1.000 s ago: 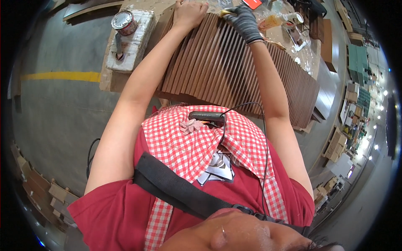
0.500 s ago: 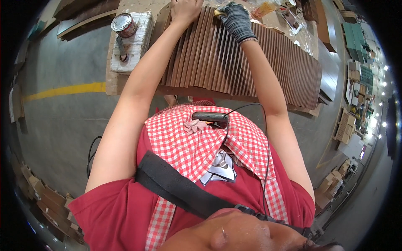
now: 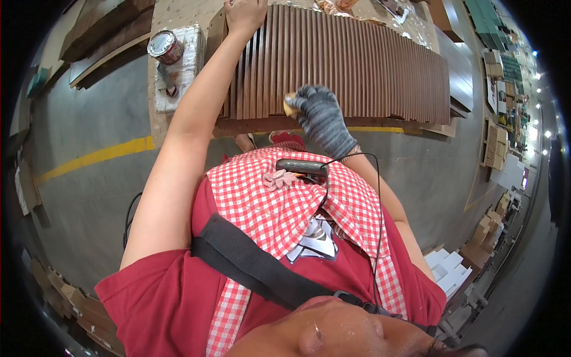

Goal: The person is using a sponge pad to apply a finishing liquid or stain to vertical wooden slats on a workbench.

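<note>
A long brown wooden panel with many parallel slats lies across a workbench in front of me. My left hand, bare, presses flat on the panel's far left end. My right hand wears a grey knit glove and grips a small yellowish pad, held against the slats near the panel's near edge.
An open tin can stands on a white block left of the panel. A yellow line runs across the grey concrete floor. Cardboard and wood pieces lie at the lower left, stacked boards and boxes at the right.
My gloved right hand has drawn the pad along the slats from the panel's far edge back to its near edge. My left hand has stayed on the panel's end.
</note>
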Available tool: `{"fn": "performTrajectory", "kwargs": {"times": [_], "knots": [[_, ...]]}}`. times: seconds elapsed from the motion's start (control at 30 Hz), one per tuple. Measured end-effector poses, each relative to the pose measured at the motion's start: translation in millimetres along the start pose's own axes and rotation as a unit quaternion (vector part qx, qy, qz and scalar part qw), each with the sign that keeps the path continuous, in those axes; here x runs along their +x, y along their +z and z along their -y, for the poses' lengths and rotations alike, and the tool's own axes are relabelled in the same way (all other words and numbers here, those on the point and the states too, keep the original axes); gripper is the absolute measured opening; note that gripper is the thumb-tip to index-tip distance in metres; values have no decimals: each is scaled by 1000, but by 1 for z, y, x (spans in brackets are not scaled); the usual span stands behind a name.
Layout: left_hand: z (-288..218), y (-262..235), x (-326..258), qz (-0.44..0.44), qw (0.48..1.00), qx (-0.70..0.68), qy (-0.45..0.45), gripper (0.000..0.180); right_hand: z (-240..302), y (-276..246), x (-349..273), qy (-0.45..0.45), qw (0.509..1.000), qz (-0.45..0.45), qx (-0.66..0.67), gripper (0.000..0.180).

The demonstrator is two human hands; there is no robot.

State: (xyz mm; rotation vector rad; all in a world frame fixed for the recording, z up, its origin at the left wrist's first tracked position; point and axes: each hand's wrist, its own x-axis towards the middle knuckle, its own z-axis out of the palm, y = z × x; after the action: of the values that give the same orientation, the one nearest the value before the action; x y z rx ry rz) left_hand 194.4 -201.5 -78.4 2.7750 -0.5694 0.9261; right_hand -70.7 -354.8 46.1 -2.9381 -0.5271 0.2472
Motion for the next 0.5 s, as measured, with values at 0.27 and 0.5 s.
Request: {"fn": "performTrajectory", "kwargs": {"times": [0.27,0.5], "knots": [[-2,6,0,-21,1000,-12,-1,15,3,-4,-21,17,987,-17,162,35],[-10,-7,-1,40,999,-15,-18,16,-5,-13,-25,-14,976,-75,204,32]]}}
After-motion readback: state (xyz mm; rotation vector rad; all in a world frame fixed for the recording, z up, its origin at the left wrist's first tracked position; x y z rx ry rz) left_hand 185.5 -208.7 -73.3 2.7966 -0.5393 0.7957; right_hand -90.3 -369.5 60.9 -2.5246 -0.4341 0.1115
